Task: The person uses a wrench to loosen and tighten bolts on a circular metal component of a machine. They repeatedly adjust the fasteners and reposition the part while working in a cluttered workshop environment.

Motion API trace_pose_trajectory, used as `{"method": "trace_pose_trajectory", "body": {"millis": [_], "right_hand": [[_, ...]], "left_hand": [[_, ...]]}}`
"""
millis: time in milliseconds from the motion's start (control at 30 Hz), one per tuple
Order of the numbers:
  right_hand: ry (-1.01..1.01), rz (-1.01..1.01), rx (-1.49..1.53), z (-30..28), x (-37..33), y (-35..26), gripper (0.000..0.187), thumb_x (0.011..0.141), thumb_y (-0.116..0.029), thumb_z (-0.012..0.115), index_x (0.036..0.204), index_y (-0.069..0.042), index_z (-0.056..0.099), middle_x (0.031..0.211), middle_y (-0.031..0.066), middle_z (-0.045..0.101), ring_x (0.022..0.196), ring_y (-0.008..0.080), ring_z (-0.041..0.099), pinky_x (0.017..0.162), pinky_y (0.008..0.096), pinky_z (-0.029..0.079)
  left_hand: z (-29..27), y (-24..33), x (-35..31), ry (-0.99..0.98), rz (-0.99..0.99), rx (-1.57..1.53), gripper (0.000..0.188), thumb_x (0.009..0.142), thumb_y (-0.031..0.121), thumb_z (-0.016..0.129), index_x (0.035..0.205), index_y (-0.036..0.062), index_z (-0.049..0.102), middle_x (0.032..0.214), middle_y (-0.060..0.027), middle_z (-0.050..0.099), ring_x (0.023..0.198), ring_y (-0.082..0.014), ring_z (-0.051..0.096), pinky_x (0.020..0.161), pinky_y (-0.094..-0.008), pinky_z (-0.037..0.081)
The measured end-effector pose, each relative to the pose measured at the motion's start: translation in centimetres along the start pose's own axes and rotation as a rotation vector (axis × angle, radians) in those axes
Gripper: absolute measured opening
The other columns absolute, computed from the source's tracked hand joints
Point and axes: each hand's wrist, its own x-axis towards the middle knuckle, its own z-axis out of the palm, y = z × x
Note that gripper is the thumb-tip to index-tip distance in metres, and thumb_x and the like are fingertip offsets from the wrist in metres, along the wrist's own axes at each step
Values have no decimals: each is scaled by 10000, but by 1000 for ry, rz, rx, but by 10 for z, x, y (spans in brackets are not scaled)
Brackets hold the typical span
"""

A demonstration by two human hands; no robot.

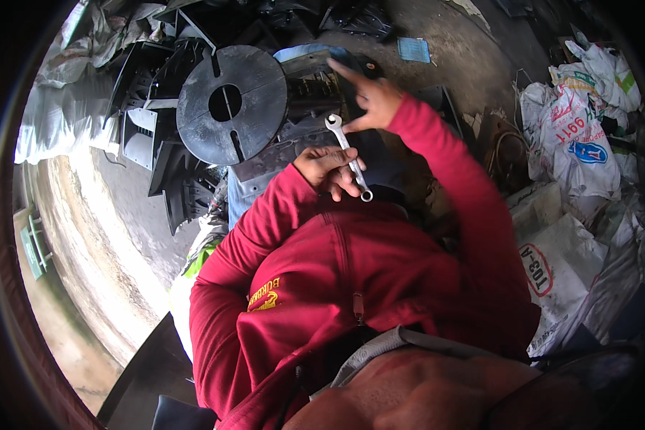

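My left hand (pixel 326 169) is closed around the shank of a silver combination wrench (pixel 342 137), held in front of my belly. Its open-ended jaw points up and away from me, and its ring end lies close to my jacket. To the right of the wrench, my right hand (pixel 377 102) is raised with the index finger stretched out and the thumb apart. It holds nothing; its lower fingers come near the wrench's jaw. Left of both hands is a large round grey plate (pixel 261 104) with a centre hole and slots. Dark metal parts (pixel 315 93) lie beside it, partly hidden.
Several black angular parts (pixel 166 188) are stacked left of the plate, with more at the far side. White printed sacks (pixel 577 143) heap up on the right. Clear plastic sheeting (pixel 72 107) is at the far left. A blue sheet (pixel 413 49) lies on the floor ahead.
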Motion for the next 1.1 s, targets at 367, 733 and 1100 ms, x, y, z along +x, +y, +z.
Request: {"method": "trace_pose_trajectory", "body": {"millis": [367, 733, 1100], "right_hand": [[130, -211, -335, 21, 25, 18, 1134, 550, -495, 833, 1474, -196, 248, 842, 124, 685, 622, 317, 655, 571, 412, 520], [132, -187, -94, 31, 20, 15, 954, 599, -330, 836, 1398, -184, 336, 1071, 107, 661, 801, 340, 673, 678, 414, 552], [152, -194, 5, 29, 18, 8, 975, 593, -313, 850, 1411, -215, 328, 1144, 128, 641, 910, 339, 663, 766, 396, 554]], "left_hand": [[7, -6, 0, 64, 40, 72, 310, 961, 280, 546, 957, -12, 649, 632, -56, 624, 611, -223, 693, 427, -252, 509], [15, -14, 13, 115, 85, -71, 348, 976, 275, 518, 1015, -57, 614, 682, -97, 660, 674, -258, 706, 419, -264, 520], [-36, 4, -27, 234, 62, 167, 247, 933, 252, 593, 900, 23, 681, 566, -53, 617, 383, -88, 502, 370, -184, 385]]}}
